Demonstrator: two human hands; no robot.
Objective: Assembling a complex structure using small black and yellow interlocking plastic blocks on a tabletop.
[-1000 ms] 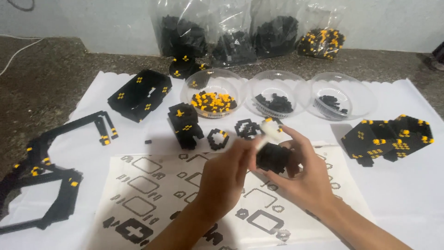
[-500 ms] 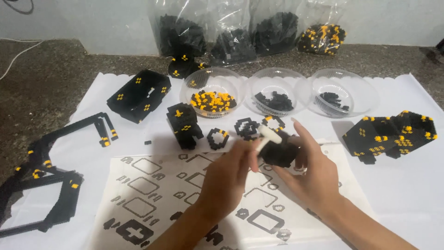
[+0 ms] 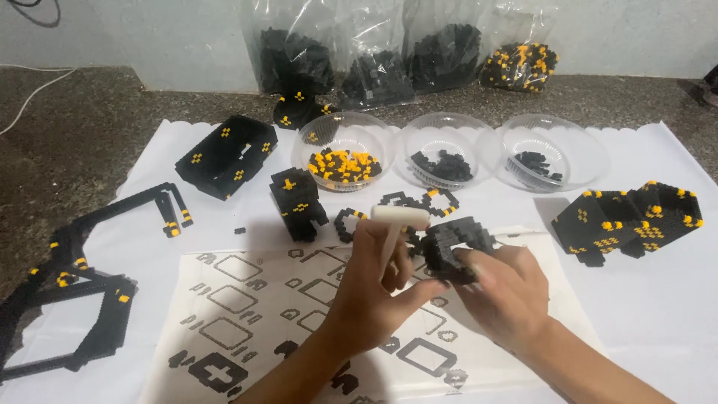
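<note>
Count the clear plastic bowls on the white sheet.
3, in a row behind the hands: the left bowl holds yellow and black bricks, the middle bowl and the right bowl hold black bricks. None seems hidden.

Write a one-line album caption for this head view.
Left hand holds a white tool against a black brick block gripped by right hand.

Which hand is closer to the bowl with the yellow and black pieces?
Left. The left hand sits just below that bowl; the right hand is farther off to its lower right.
</note>
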